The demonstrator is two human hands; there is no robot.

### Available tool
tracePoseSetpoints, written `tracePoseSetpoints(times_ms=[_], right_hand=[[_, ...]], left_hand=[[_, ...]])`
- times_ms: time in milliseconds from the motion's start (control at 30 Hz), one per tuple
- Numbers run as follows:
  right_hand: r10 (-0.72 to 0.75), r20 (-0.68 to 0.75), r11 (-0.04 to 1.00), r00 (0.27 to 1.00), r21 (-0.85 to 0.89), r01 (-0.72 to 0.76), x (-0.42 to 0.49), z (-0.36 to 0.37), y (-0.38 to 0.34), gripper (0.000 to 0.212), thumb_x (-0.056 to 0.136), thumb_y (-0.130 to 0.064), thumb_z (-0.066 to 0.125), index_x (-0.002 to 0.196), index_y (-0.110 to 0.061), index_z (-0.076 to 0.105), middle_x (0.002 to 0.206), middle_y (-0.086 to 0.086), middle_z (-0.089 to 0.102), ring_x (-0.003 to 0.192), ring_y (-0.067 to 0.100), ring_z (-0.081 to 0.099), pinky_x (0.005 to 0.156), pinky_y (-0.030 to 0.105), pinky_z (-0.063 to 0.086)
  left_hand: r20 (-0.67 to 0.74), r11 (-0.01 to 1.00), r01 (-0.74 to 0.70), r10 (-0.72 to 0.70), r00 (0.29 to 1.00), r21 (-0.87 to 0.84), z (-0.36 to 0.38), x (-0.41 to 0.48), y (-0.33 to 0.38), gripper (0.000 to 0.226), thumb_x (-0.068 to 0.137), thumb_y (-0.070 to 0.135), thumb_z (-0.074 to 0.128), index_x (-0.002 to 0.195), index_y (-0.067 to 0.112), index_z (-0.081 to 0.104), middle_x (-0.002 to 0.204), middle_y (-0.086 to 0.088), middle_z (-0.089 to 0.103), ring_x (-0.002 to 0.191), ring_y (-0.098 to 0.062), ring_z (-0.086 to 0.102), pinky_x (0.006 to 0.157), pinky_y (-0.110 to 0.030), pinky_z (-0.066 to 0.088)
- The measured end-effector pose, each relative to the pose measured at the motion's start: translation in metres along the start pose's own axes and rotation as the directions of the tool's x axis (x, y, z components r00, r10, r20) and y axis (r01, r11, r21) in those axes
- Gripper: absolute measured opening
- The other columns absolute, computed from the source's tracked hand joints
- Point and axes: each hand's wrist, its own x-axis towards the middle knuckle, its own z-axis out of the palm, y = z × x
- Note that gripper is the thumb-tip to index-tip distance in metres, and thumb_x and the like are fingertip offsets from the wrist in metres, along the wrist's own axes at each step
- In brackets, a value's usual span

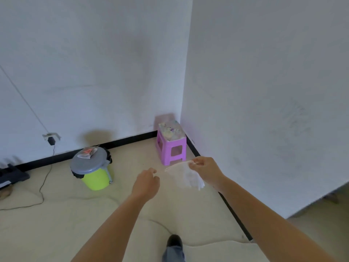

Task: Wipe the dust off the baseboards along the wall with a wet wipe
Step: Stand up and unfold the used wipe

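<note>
Stretching between both hands, a white wet wipe (188, 176) is held in the air above the pale floor (94, 214), near the corner of the room. Its upper right corner is pinched between the thumb and fingers of the right hand (204, 170), and most of the sheet hangs below that hand. The top edge is drawn out thin to the curled fingertips of the left hand (147, 183), where it appears to be pinched as well, though blur hides the exact contact. The black baseboard (132, 139) is seen along the foot of the back wall and continues along the right-hand wall, well below the wipe and untouched by it. A purple plastic stool (171, 150) is set in the corner, with a patterned pack (171, 130) on top. To the left, a lime-green bin (96, 179) with a grey lid (88, 162) is placed near the baseboard, and a folded packet (87, 152) lies on the lid. A plug (51, 140) is seen in a wall socket, its cable trailing across the floor.
</note>
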Motion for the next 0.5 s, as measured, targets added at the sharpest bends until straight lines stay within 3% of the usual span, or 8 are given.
tracePoseSetpoints(times_ms=[67,500], right_hand=[[0.032,-0.016,0.999,0.999,-0.007,-0.032,0.067,-0.006,-0.004,0.019,0.089,-0.021,0.064,0.101,-0.009,0.071,0.091,0.003,0.068,0.087,0.017,0.062,0.08,0.024,0.044],[0.187,-0.033,0.981,0.982,0.049,-0.186,0.417,0.0,-0.042,0.023,0.09,-0.021,0.063,0.109,-0.01,0.07,0.094,0.004,0.068,0.086,0.017,0.061,0.075,0.025,0.045]], left_hand=[[0.029,1.0,0.024,-0.024,0.999,0.016,-0.003,0.063,0.012,0.039,0.093,0.018,0.042,0.132,0.013,0.048,0.133,-0.015,0.049,0.123,-0.03,0.045,0.102,-0.033,0.035],[0.153,0.994,0.096,-0.102,0.983,0.044,-0.017,0.383,0.043,0.04,0.095,0.019,0.043,0.134,0.013,0.045,0.134,-0.012,0.049,0.124,-0.027,0.044,0.102,-0.033,0.035]])
